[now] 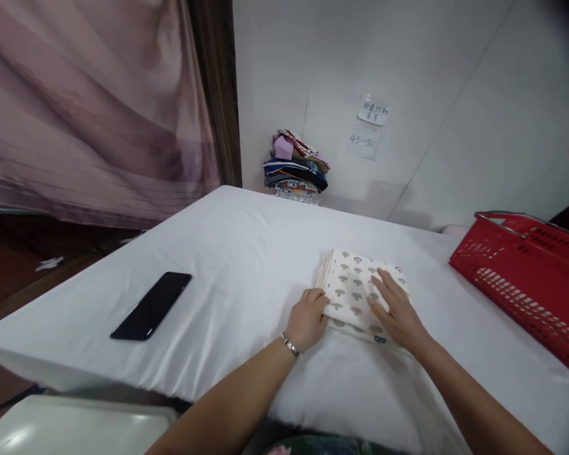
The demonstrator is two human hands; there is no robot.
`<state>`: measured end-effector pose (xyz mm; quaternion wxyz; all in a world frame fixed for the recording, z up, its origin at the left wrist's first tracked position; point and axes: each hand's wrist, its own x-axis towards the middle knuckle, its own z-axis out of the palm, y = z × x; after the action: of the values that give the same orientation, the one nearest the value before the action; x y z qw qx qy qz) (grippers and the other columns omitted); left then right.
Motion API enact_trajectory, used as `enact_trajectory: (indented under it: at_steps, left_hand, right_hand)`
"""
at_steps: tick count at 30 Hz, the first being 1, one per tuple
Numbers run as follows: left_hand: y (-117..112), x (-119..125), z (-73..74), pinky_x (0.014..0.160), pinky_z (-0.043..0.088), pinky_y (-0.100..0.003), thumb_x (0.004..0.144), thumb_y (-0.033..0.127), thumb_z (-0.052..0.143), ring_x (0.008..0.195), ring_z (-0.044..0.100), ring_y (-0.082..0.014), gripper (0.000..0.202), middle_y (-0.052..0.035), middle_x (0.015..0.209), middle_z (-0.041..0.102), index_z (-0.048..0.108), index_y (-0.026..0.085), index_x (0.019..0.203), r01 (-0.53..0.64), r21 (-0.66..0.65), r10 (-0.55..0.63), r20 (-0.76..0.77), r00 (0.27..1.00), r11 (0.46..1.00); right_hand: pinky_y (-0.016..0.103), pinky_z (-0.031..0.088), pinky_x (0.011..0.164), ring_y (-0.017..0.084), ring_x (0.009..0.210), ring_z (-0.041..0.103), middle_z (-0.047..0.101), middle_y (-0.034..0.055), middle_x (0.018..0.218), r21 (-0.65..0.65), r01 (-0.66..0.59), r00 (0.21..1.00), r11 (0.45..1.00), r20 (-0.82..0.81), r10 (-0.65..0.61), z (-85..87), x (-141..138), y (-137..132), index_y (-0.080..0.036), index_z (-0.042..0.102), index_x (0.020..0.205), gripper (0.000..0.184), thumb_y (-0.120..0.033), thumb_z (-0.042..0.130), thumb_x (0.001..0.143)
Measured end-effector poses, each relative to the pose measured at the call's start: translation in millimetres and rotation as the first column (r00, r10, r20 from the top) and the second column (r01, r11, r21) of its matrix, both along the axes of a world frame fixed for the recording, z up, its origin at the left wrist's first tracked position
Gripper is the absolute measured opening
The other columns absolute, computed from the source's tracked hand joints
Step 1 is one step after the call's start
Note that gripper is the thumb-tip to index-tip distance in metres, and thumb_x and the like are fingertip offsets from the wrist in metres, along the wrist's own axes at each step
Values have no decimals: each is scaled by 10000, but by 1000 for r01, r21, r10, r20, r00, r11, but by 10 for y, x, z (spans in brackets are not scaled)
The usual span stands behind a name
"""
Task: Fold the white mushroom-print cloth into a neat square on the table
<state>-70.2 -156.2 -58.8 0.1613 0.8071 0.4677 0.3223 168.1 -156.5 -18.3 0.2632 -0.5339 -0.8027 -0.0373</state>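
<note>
A folded cream cloth (pixel 353 284) with a grey-green mushroom print lies in a neat block on the white-covered table. My left hand (pixel 308 316), with a silver band at the wrist, is closed around the near left edge of the cloth. My right hand (pixel 396 309) rests on the cloth's right side, fingers stretched out and spread over the top. Several folded layers show along the left and near edges. What kind of item the cloth is cannot be made out.
A black phone-like slab (pixel 152 306) lies on the white sheet (pixel 227 253) to the left. At the right stands a red plastic basket (pixel 526 278) with a metal handle. A pile of folded clothes (pixel 296 167) is beyond the far edge, and a pink curtain (pixel 90 114) hangs at left.
</note>
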Motion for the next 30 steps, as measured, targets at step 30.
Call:
enact_trajectory:
  at_steps: [30]
  left_hand:
    - [81,-95,98,847,455,-338,838,223,494,976,494,-188,143,-37,977,583,637,229,828,64,-149,-24,257,966,987]
  right_hand:
    - [325,476,803,206,894,629,687,40,971,-402,30,991,915,-109,-81,-186,-441,1789,-212,673,946,301,-329,433,808]
